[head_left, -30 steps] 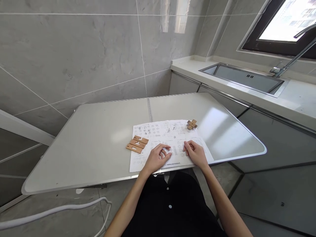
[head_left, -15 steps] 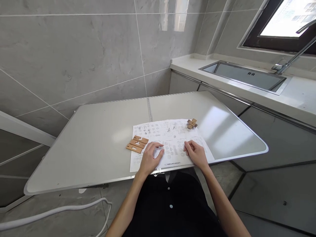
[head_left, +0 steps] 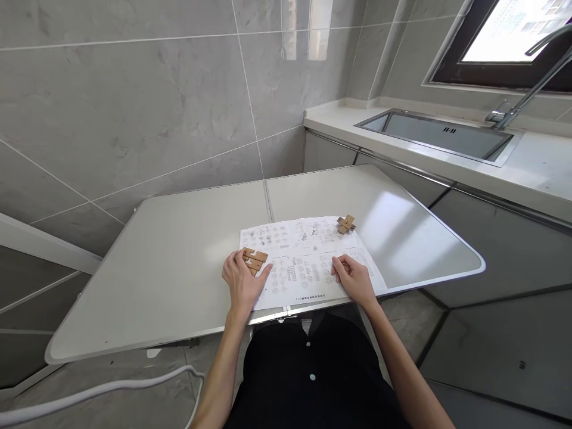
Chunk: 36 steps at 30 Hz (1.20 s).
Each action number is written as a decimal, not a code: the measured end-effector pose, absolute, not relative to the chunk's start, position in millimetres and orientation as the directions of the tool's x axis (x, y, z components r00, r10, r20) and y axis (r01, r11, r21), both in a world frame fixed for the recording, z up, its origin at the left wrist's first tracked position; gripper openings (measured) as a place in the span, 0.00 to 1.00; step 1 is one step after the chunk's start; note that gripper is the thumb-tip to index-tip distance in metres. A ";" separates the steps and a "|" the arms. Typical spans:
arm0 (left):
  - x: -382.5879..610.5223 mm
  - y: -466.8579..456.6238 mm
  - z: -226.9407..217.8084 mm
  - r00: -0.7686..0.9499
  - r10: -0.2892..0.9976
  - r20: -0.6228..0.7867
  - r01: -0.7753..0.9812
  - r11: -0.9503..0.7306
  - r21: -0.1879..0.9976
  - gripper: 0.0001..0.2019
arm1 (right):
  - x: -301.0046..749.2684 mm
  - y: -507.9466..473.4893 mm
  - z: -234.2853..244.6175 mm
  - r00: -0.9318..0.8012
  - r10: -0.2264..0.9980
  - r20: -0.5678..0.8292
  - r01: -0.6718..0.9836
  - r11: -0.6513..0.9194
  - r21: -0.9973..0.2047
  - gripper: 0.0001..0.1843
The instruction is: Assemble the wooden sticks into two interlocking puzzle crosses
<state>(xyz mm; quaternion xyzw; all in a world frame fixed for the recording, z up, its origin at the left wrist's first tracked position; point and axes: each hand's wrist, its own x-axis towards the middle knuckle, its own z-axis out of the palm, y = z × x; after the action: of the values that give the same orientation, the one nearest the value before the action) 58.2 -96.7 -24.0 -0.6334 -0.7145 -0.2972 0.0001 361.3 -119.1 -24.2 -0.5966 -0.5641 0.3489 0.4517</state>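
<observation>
A printed instruction sheet point(head_left: 308, 256) lies near the front edge of a grey folding table point(head_left: 179, 250). My left hand point(head_left: 242, 283) rests at the sheet's left edge, its fingers curled over a few flat wooden puzzle pieces point(head_left: 255, 258), most of which it hides. My right hand point(head_left: 353, 280) lies on the sheet's lower right part with its fingers loosely bent, holding nothing. A small assembled wooden puzzle cross point(head_left: 345, 224) stands at the sheet's top right corner, apart from both hands.
A tiled wall runs behind the table. To the right is a counter point(head_left: 527, 173) with a steel sink point(head_left: 429, 132) and a tap point(head_left: 522, 98) below a window. A white hose point(head_left: 89, 393) lies on the floor at lower left.
My left hand has slid left from the middle of the sheet onto the flat wooden pieces. My right hand has stayed where it was.
</observation>
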 end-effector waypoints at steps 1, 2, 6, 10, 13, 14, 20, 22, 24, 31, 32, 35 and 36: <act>58.3 -94.1 -24.3 -0.187 0.908 0.374 0.906 0.012 0.423 0.39 | 361.5 -119.1 -24.2 0.121 0.988 0.094 0.358 0.045 -0.933 0.30; 58.4 -91.8 -24.4 -0.178 0.911 0.371 0.906 0.005 0.422 0.38 | 361.7 -119.0 -24.1 0.121 0.988 0.094 0.355 0.045 -0.934 0.30; 58.1 -87.6 -23.8 -0.139 0.926 0.351 0.913 -0.018 0.409 0.35 | 362.2 -118.9 -24.0 0.120 0.988 0.092 0.347 0.045 -0.937 0.29; 56.8 -88.0 -24.0 -0.087 0.939 0.331 0.930 -0.042 0.364 0.30 | 362.3 -118.9 -24.2 0.115 0.989 0.098 0.341 0.053 -0.938 0.29; 56.2 -87.3 -25.1 -0.066 0.947 0.313 0.943 -0.043 0.329 0.27 | 362.5 -118.5 -25.2 0.112 0.989 0.097 0.325 0.056 -0.944 0.28; 56.0 -86.9 -25.5 -0.061 0.949 0.310 0.946 -0.044 0.322 0.27 | 362.6 -118.3 -25.6 0.111 0.989 0.095 0.320 0.055 -0.946 0.28; 55.7 -87.9 -24.7 -0.052 0.945 0.323 0.939 -0.064 0.338 0.25 | 363.1 -117.6 -26.5 0.115 0.989 0.097 0.328 0.055 -0.943 0.29; 55.6 -88.6 -24.1 -0.054 0.942 0.331 0.936 -0.068 0.346 0.24 | 362.9 -117.7 -26.0 0.117 0.988 0.099 0.332 0.055 -0.942 0.29; 55.6 -88.7 -23.9 -0.053 0.941 0.335 0.933 -0.073 0.353 0.23 | 362.6 -117.6 -25.6 0.117 0.989 0.096 0.329 0.052 -0.943 0.29; 55.7 -88.2 -25.1 -0.050 0.944 0.325 0.926 -0.078 0.368 0.23 | 362.4 -117.6 -25.4 0.119 0.989 0.088 0.343 0.043 -0.938 0.30; 55.7 -88.2 -25.2 -0.048 0.945 0.322 0.926 -0.079 0.369 0.23 | 362.3 -117.8 -25.1 0.120 0.989 0.087 0.342 0.041 -0.939 0.30; 55.7 -88.5 -25.3 -0.045 0.948 0.315 0.925 -0.080 0.372 0.23 | 361.5 -118.6 -23.2 0.126 0.988 0.086 0.335 0.039 -0.941 0.30; 55.6 -88.6 -25.3 -0.044 0.949 0.313 0.924 -0.080 0.374 0.24 | 361.3 -118.9 -22.4 0.126 0.988 0.085 0.335 0.038 -0.941 0.30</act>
<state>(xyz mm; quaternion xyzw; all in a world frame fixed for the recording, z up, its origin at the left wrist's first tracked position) 55.6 -88.6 -25.3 -0.6908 -0.6777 -0.2509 -0.0249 361.3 -118.9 -22.4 -0.5946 -0.5565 0.3567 0.4578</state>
